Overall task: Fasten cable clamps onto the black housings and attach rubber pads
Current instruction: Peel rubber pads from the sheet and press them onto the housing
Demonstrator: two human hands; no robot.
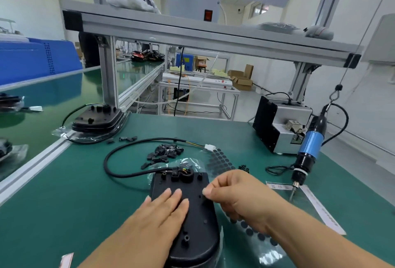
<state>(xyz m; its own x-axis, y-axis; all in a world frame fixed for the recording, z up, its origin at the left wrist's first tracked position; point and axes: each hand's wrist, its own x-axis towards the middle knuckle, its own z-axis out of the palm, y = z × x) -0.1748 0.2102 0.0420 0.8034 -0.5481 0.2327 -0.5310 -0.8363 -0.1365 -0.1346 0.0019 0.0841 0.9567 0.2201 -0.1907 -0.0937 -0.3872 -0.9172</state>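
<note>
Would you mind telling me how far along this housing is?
Done: a cable clamp sits fitted on the front housing. In hand: the left hand presses it flat while the right hand pinches what looks like a rubber pad. Left, seemingly: loose clamps and stacked housings wait behind.

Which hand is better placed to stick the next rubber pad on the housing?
Likely right: the right hand hovers pinched at the black housing's right edge, above the pad sheet; the left hand lies flat on it.
</note>
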